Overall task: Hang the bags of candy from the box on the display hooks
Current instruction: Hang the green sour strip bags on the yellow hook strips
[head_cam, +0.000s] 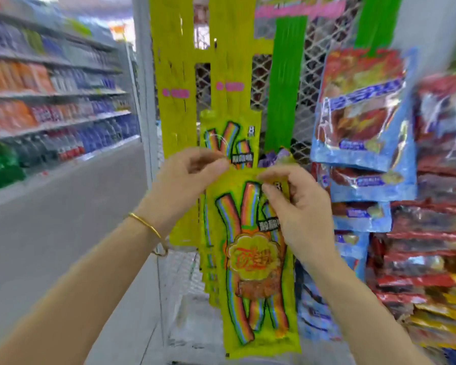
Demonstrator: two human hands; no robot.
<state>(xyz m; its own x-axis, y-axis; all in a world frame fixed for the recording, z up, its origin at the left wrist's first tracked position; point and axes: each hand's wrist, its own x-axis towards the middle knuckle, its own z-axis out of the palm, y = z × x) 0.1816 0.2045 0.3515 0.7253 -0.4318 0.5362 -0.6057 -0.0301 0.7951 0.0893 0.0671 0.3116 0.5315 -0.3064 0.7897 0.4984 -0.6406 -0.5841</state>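
Both hands are up in front of the wire display rack point(313, 48), pinching the top edge of one yellow candy bag point(250, 259). The left hand point(190, 177) grips the top left corner with thumb and fingers closed on it; the right hand point(298, 206) grips the top right part the same way, so the two hands sit close together with only the bag's header between them. The bag hangs straight down from that grip, long axis upright, its printed front facing the person. Just behind and slightly above it hangs another bag of the same kind point(229, 138), already on the rack, with long yellow strips point(169, 75) beside it and a green strip point(284, 83) to the right. The hook itself is lost in motion blur and cannot be picked out; it should lie just beyond and a little above the hands, so the coming move is likely a short push away and upward. Neither hand is clearly nearer. Blue snack bags point(363, 114) hang to the right. The box is not in view.
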